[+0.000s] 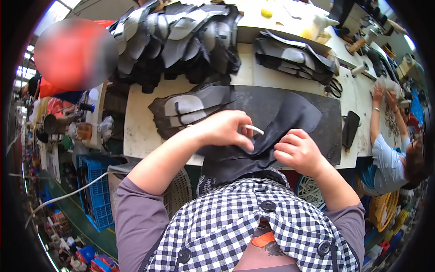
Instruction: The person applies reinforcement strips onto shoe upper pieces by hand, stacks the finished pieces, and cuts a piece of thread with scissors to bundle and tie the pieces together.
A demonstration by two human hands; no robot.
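A limp, smooth black sheet piece (297, 113), perhaps leather or synthetic, lies folded over the near edge of a dark work board (267, 97) and hangs toward my apron. My left hand (229, 129) is over its left part, fingers curled around a thin off-white stick (254, 130) whose tip points right. My right hand (297, 152) is closed at the piece's right edge, pinching the material; the fingertips are partly hidden. Left of the piece, stacked black-and-grey cut panels (190, 106) lie on the board, close behind my left forearm.
Many grey-and-black panels (181, 36) are heaped at the back, with another stack (294, 54) at back right. Black scissors (334, 87) lie right of the board. A blue crate (96, 192) stands at lower left. A co-worker (392, 163) works at the right.
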